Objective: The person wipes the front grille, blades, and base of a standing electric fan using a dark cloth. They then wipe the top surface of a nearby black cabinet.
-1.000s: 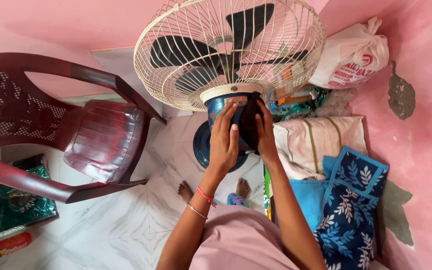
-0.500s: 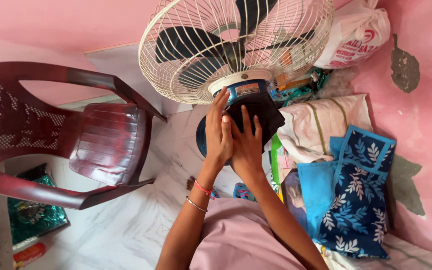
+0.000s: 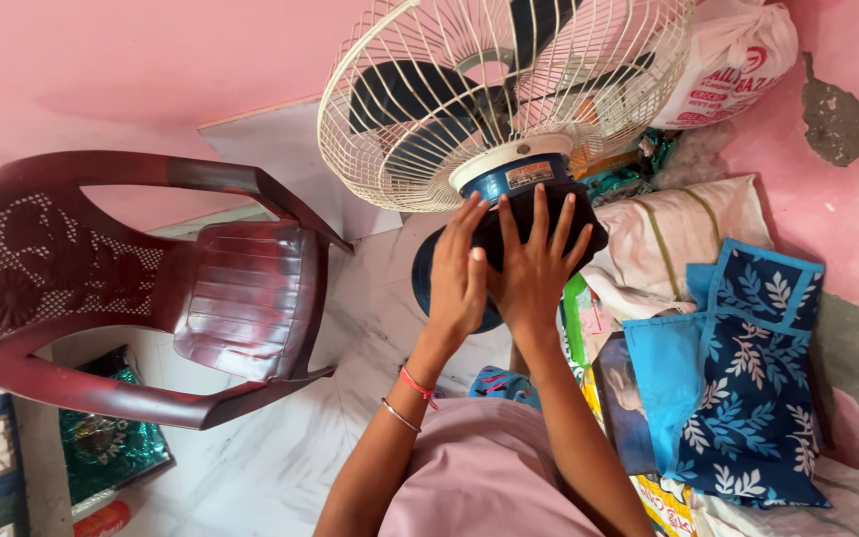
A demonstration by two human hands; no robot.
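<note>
A pedestal fan [image 3: 489,89] with a cream wire cage and dark blades stands in front of me, its blue motor housing [image 3: 514,177] facing me. A black cloth [image 3: 589,224] lies over the back of the housing. My right hand [image 3: 537,264] presses flat on the cloth with fingers spread. My left hand [image 3: 459,273] rests against the housing's left side, fingers together and touching the cloth's edge. The fan's round blue base [image 3: 429,283] shows on the floor below my hands.
A dark red plastic chair [image 3: 151,288] stands to the left on the white marble floor [image 3: 280,438]. On the right are a blue leaf-print bag [image 3: 748,378], a pale pillow [image 3: 678,234] and a white tied sack [image 3: 738,60] against the pink wall.
My right hand slid up from the cloth's side and now lies flat over it with fingers spread. The view moved, so the fan and chair appear farther right.
</note>
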